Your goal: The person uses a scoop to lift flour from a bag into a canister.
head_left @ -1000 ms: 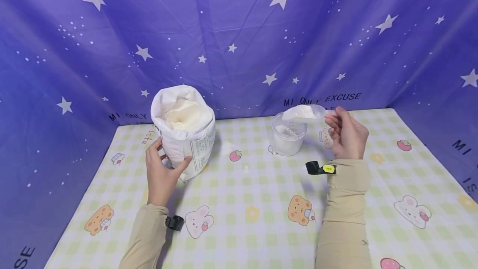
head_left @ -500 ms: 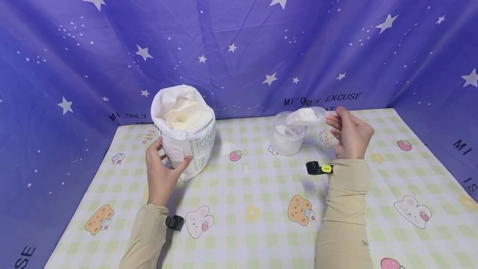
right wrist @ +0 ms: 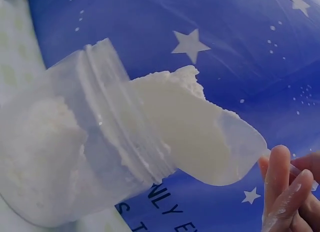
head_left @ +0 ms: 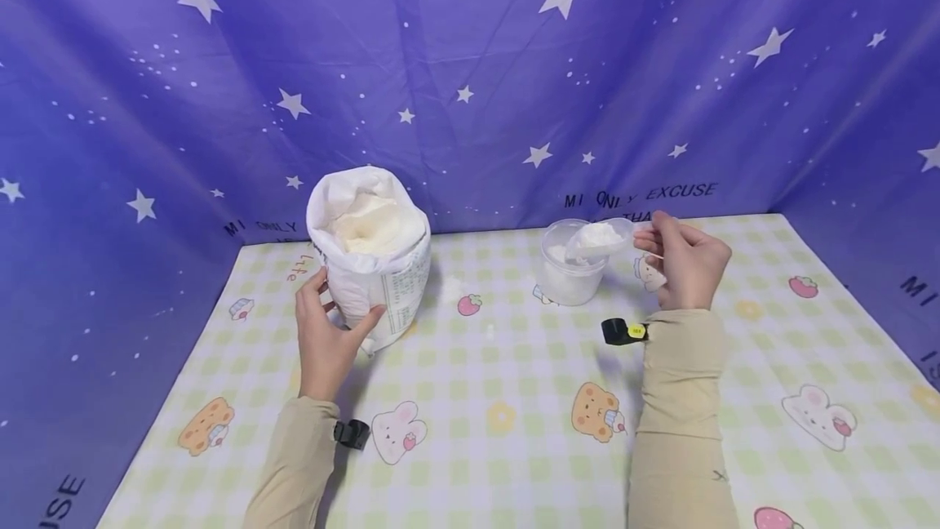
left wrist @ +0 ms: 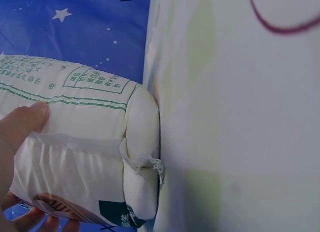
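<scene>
My left hand (head_left: 330, 341) grips the lower side of a white bag of flour-like powder (head_left: 407, 288), thumb on the printed front and fingers round the far left side. The bag stands upright, its top rolled open. With my right hand (head_left: 690, 264) I pinch the handle of a clear plastic scoop (right wrist: 200, 127) heaped with white powder. The scoop's front end dips tilted into the mouth of a clear round tub (head_left: 573, 284). White powder shows inside the tub through its wall in the right wrist view. Some powder dusts my right fingertips (right wrist: 300, 189).
A green-and-white checked tablecloth (head_left: 499, 366) with cartoon prints covers the table. A little spilled powder (head_left: 451, 288) lies right of the bag. Behind and at both sides hangs a purple-blue star curtain (head_left: 470, 64). Black camera mounts (head_left: 624, 331) sit on both wrists.
My right hand has lowered the scoop from above the tub's rim into its mouth, drawing it slightly back and tilting it. The left hand keeps its hold on the bag; the head view shifted a little.
</scene>
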The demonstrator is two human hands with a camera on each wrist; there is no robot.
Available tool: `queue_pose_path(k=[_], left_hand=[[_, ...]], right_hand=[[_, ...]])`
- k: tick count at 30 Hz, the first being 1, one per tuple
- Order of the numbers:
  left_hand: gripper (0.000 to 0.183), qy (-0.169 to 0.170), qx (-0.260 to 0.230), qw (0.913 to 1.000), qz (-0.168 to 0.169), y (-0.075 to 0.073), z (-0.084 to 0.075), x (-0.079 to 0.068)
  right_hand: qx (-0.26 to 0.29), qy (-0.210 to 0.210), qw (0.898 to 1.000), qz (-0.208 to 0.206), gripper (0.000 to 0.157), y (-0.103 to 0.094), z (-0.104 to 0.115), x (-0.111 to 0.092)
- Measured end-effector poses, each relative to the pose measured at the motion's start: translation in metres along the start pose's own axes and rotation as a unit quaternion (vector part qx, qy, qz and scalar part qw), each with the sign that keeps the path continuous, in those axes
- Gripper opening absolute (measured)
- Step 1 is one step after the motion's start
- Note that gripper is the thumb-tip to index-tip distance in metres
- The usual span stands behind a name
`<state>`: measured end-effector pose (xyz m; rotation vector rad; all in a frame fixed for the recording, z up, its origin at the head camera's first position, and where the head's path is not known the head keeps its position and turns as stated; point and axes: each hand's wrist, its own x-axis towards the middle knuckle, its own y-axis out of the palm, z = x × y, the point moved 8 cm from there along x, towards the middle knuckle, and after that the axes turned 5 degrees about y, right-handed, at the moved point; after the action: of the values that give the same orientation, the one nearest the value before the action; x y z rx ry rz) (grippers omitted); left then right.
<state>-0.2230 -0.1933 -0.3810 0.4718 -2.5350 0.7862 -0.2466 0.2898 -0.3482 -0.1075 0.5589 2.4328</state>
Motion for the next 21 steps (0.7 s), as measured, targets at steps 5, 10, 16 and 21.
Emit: queue_pose_path(k=[5, 10, 16, 21], left_hand=[[0.093, 0.001, -0.001, 1.0, 0.0, 0.001, -0.001, 0.001], [0.093, 0.003, 0.0, 1.0, 0.001, 0.001, -0.002, 0.001], [0.093, 0.004, 0.001, 1.0, 0.001, 0.0, -0.002, 0.0], [0.093, 0.001, 0.004, 1.0, 0.001, 0.0, -0.002, 0.0]], right_hand=[[-0.038, -0.03, 0.999, -0.005, 0.009, 0.007, 0.002, 0.001], [-0.096, -0.061, 0.993, -0.008, 0.013, 0.015, 0.007, -0.001], [-0.133, -0.065, 0.989, -0.007, 0.015, 0.02, 0.012, -0.003], [-0.151, -0.079, 0.985, -0.011, 0.017, 0.023, 0.016, -0.003]])
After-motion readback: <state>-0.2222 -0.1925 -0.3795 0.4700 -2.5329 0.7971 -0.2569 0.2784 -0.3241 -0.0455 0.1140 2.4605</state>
